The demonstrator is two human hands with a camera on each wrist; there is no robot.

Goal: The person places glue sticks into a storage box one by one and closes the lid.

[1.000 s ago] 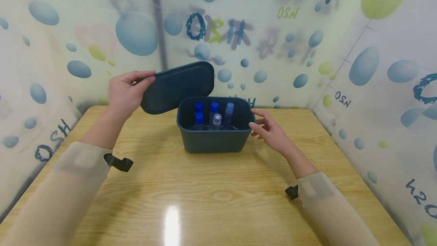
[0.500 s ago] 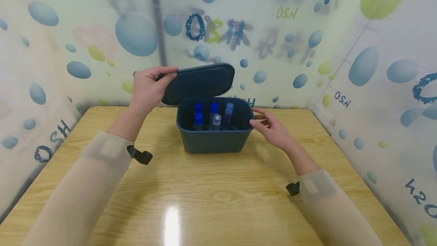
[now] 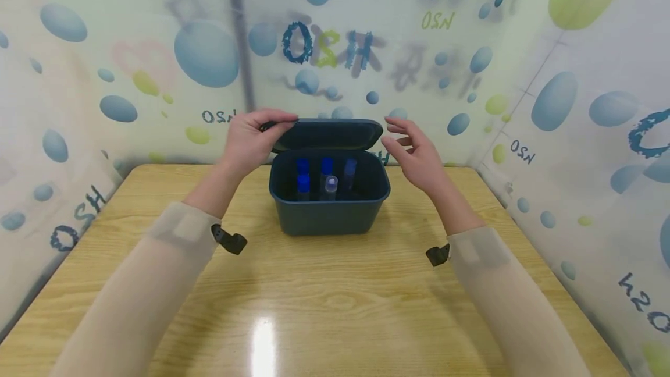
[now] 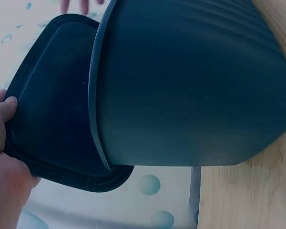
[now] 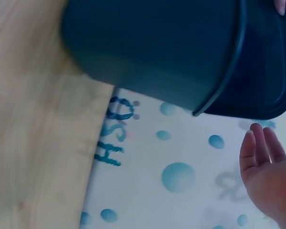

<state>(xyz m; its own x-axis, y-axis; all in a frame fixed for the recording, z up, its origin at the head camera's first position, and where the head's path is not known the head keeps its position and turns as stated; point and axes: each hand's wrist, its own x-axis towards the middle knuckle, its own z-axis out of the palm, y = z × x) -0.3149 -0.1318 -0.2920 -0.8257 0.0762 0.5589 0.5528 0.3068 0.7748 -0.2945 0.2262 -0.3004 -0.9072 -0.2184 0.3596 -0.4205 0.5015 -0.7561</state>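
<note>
My left hand (image 3: 253, 137) pinches the left end of a dark blue lid (image 3: 330, 134), thumb on its underside. The lid is tilted above the back rim of a dark blue storage box (image 3: 328, 217). Inside the box stand several small bottles, among them one with a blue cap (image 3: 303, 182) and one with a clear cap (image 3: 331, 184). My right hand (image 3: 419, 153) is just right of the lid, fingers loosely bent and apart from it. In the right wrist view a gap shows between the right fingertips (image 5: 255, 129) and the lid's corner.
The box stands near the back of a wooden table (image 3: 335, 301). A patterned curtain (image 3: 439, 74) printed with blue and green ovals and lettering hangs close behind and on both sides.
My left hand has carried the lid rightwards and lower, over the back of the box. The right hand has left the box's right rim and risen beside the lid.
</note>
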